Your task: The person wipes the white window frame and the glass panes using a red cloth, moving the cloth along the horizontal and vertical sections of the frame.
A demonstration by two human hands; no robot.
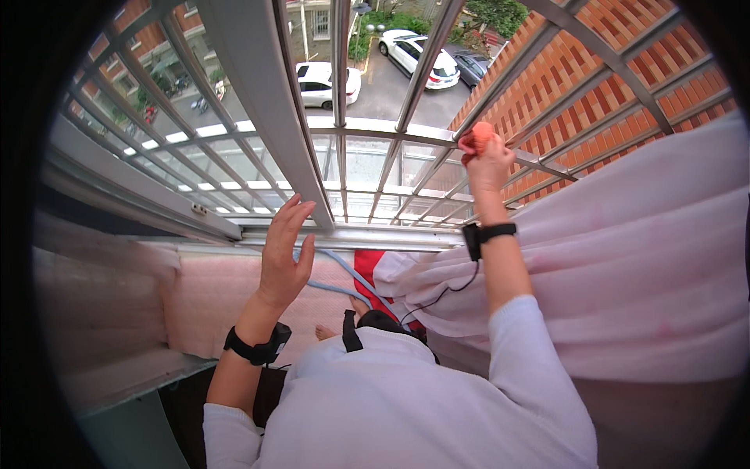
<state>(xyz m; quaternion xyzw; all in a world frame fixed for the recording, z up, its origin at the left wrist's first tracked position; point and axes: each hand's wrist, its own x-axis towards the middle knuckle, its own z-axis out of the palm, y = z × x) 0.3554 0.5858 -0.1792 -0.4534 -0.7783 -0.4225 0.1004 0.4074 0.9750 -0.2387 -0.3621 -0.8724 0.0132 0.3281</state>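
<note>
An orange-pink cloth (pixel 481 136) is bunched in my right hand (pixel 491 161), which presses it against the metal window bars (pixel 410 136) where an upright meets a crossbar. My left hand (pixel 285 255) is raised with its fingers apart and nothing in it, near the lower end of the white window frame (pixel 275 105). Whether its fingertips touch that frame I cannot tell. Below the bars runs the window track (pixel 363 239). Each of my wrists wears a black strap with a small box.
A pale pink curtain (pixel 633 252) hangs at the right, and sheer fabric (pixel 105 293) at the left. Light blue cord (pixel 345 287) lies on the pink quilted pad (pixel 217 293), beside red fabric (pixel 368 267) and my bare feet. Outside, far below, stand parked cars (pixel 419 55).
</note>
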